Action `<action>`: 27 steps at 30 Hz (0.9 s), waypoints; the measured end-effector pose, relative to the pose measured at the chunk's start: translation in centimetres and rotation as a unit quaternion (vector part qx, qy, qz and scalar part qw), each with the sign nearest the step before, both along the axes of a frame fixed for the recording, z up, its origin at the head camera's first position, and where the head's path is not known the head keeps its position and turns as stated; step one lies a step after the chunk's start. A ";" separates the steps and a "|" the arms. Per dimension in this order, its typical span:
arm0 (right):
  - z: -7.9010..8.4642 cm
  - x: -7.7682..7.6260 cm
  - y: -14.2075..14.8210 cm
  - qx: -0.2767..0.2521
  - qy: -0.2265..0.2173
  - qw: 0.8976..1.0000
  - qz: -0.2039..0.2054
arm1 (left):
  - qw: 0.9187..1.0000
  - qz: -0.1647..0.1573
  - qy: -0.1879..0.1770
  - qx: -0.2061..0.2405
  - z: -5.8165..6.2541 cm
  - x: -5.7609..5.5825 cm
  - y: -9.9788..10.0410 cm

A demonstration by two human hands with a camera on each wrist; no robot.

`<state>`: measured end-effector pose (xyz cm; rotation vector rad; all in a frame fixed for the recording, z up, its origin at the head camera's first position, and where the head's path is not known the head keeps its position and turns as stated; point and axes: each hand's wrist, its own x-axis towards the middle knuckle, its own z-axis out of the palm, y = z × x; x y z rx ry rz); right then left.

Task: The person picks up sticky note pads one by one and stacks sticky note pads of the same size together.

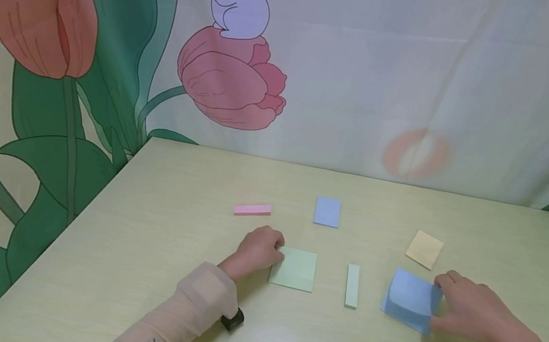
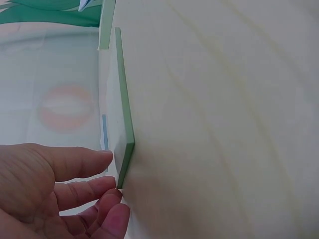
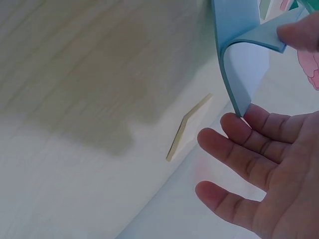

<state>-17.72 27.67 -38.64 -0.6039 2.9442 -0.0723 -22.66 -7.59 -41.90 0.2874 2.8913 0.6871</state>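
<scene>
On the table lies a square green sticky note pad (image 1: 295,270), flat, with my left hand (image 1: 257,251) at its left edge. Thumb and curled fingertips hold one corner of that green pad (image 2: 128,114) in the left wrist view. To the right, my right hand (image 1: 477,311) grips a larger blue sticky note pad (image 1: 408,296). Its upper sheets bend up and away from the layer beneath. In the right wrist view the thumb (image 3: 301,36) is on the end of the bent blue flap (image 3: 261,35), while fingertips touch the pad's opposite edge.
Between the two pads lies a narrow pale green pad (image 1: 352,287). Farther back are a narrow pink pad (image 1: 253,210), a small blue pad (image 1: 327,212) and a small yellow pad (image 1: 425,249). A curtain (image 1: 343,86) printed with flowers hangs behind the table (image 1: 165,207).
</scene>
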 end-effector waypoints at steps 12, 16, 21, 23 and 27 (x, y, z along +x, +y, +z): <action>-1.0 -0.9 0.0 -0.021 -0.093 0.995 -0.029 | 1.000 0.002 -0.005 0.003 0.1 0.1 0.0; -1.6 -1.2 0.1 -0.019 -0.113 0.993 -0.027 | 1.000 0.001 -0.004 -0.002 0.1 0.1 0.0; -2.0 -1.2 0.0 -0.007 -0.128 0.991 -0.022 | 1.000 0.003 -0.005 -0.005 0.0 0.1 0.0; -2.0 -1.1 -0.2 -0.001 -0.127 0.992 -0.022 | 1.000 0.005 -0.007 -0.004 0.0 0.1 0.0; -1.8 -0.7 -0.6 0.013 -0.120 0.992 -0.018 | 1.000 0.008 -0.011 -0.002 -0.1 0.1 0.0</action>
